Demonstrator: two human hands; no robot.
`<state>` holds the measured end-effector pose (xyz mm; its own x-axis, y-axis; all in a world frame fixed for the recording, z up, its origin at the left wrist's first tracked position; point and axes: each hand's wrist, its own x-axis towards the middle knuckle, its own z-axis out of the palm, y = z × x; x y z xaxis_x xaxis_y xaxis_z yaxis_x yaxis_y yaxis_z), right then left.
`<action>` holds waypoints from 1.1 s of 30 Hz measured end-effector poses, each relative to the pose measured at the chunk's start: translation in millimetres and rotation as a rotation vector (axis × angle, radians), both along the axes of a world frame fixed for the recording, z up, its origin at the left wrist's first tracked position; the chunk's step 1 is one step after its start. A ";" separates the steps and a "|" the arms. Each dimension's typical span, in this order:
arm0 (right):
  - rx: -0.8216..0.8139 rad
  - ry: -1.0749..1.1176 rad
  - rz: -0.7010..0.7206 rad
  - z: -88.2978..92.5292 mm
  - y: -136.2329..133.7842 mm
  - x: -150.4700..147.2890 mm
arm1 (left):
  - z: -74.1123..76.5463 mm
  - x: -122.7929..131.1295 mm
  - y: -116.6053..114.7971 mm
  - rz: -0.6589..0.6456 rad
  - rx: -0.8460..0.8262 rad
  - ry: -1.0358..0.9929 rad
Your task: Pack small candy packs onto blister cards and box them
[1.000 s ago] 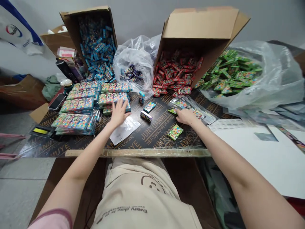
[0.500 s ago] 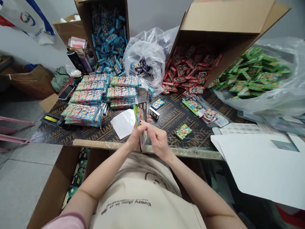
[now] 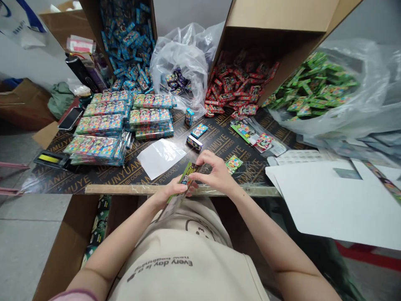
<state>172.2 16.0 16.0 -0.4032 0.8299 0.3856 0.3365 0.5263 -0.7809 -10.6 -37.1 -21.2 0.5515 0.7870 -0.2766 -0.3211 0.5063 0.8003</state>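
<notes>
Close to my body, over the table's front edge, a clear plastic bag with a printed green-and-black top (image 3: 189,170) is tilted between my hands. My left hand (image 3: 171,191) is closed on its side, thumb on the print. Fingers and thumb of my right hand (image 3: 216,172) pinch the bag's upper end. Just beyond the right hand lies a small green candy packet (image 3: 234,163). Farther back are a purple-black small box (image 3: 194,143), a flat blue small box (image 3: 199,130) and an upright blue small box (image 3: 189,116). A white sheet (image 3: 159,159) lies left of the hands.
Stacks of wrapped multicoloured packs (image 3: 97,125) stand at left. Behind are a carton of blue boxes (image 3: 153,21), a bag of purple packets (image 3: 169,50), a carton of red packets (image 3: 278,16) and a bag of green packets (image 3: 366,71). White cards (image 3: 328,205) overhang the right edge.
The bag has gone from nearly upright to tilted and lower, its printed top now closer to my body. My right hand has shifted to its upper end. The camera view has turned slightly right.
</notes>
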 end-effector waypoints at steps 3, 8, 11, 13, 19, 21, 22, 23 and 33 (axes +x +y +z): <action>-0.019 -0.083 0.206 1.1 2.3 8.0 | 10.1 -1.0 1.9 -0.001 0.067 0.031; -0.209 -0.234 0.282 -2.7 2.6 15.7 | 15.6 -5.8 3.1 0.017 0.059 0.165; -0.169 -0.018 0.103 -11.0 5.5 17.4 | 14.6 -11.2 6.0 0.146 0.016 0.197; -0.157 0.183 -0.098 -19.8 7.7 15.5 | 14.6 -14.3 9.1 0.242 -0.048 0.208; -0.711 0.418 0.126 -38.5 -1.3 -10.7 | 10.2 -12.4 13.2 0.221 0.021 0.280; -0.778 0.467 0.180 -35.6 -5.0 -19.6 | 10.1 -10.9 13.6 0.205 0.113 0.328; -0.788 0.490 0.175 -32.8 -5.8 -22.8 | 11.3 -10.6 14.1 0.214 0.147 0.335; -0.792 0.507 0.165 -29.8 -6.0 -25.1 | 13.3 -10.9 14.8 0.232 0.170 0.327; -0.208 0.420 -0.376 -9.9 -6.8 -20.1 | 16.6 -18.8 5.3 0.121 -0.036 -0.118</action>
